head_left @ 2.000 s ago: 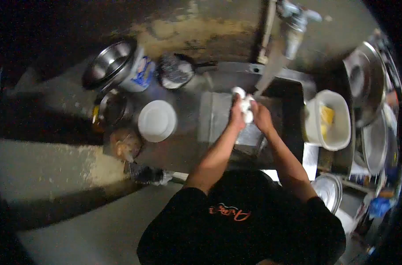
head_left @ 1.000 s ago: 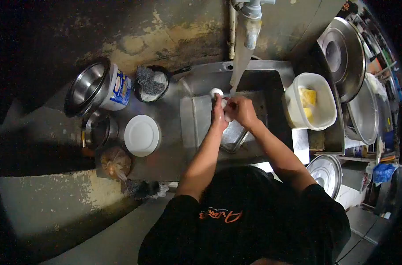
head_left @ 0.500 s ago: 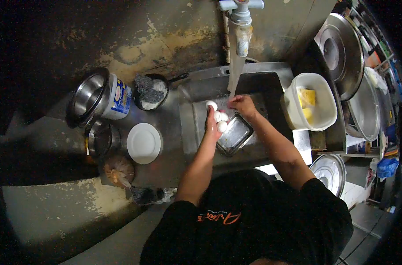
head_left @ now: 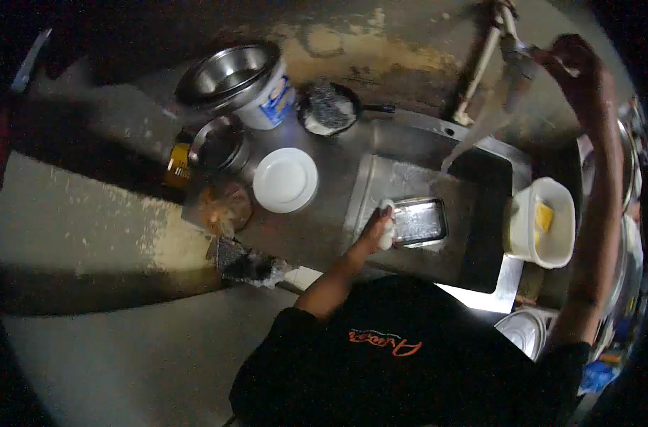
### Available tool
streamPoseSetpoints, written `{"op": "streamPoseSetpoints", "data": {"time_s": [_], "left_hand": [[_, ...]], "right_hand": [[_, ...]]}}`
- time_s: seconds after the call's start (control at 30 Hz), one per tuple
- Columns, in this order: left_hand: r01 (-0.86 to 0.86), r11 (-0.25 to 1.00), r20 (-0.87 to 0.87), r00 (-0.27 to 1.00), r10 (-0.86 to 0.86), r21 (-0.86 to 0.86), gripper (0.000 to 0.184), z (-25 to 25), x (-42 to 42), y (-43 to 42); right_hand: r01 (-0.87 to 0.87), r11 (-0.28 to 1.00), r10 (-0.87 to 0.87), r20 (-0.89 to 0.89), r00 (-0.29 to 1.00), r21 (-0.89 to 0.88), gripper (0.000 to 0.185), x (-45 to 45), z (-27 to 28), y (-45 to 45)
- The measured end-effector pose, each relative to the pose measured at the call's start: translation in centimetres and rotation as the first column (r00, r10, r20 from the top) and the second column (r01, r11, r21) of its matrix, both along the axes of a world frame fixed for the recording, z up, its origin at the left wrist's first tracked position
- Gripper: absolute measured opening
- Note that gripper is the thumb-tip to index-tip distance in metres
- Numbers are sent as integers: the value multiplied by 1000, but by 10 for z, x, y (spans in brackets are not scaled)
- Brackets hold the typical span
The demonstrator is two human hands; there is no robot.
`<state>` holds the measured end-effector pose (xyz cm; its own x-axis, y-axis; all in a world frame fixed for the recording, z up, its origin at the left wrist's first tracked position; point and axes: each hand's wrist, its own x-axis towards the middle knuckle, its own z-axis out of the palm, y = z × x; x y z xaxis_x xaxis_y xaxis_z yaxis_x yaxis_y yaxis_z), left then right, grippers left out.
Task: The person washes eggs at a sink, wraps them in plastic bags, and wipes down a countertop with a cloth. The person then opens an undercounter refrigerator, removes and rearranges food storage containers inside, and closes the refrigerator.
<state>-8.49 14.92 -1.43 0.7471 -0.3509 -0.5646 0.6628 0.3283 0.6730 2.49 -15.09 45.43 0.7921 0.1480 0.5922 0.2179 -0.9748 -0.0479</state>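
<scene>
Several round white objects like eggs (head_left: 387,238) are in my left hand (head_left: 372,233), whose fingers are wrapped round them over the sink (head_left: 473,249). Just right of that hand, a rectangular metal tray (head_left: 420,220) lies in the sink. My right hand (head_left: 579,62) is raised at the upper right, its fingers curled at the handle of the tap (head_left: 520,60); motion blur softens the contact. A stream of water (head_left: 477,132) runs from the tap into the sink.
Left of the sink are a white plate (head_left: 285,180), a pan with a scouring pad (head_left: 329,109), a bucket (head_left: 267,103) topped by metal bowls (head_left: 228,71), a dark bowl (head_left: 217,142) and a tied plastic bag (head_left: 226,206). A white tub (head_left: 522,228) with yellow sponges (head_left: 543,219) stands right.
My right hand has left the white objects and risen to the tap. My left hand has lowered beside the tray, still holding them. The view has shifted and tilted.
</scene>
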Motion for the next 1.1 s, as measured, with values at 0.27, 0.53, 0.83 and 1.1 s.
{"op": "streamPoseSetpoints", "data": {"time_s": [0.27,0.53,0.83,1.1], "left_hand": [[-27,999,-90,996,29,29,52,-53,-8,-1],[-104,994,-39,994,105,32,47,-39,-20,30],[-57,995,-143,989,44,-87,53,-53,-18,45],[-115,985,-165,982,94,-126,50,-77,-19,46]], "right_hand": [[-52,988,16,-238,971,-145,25,14,34,53],[-23,999,9,-439,898,-28,22,43,28,18],[-98,866,-178,-485,856,-491,25,-22,73,75],[391,750,-71,-523,850,534,39,8,12,34]]}}
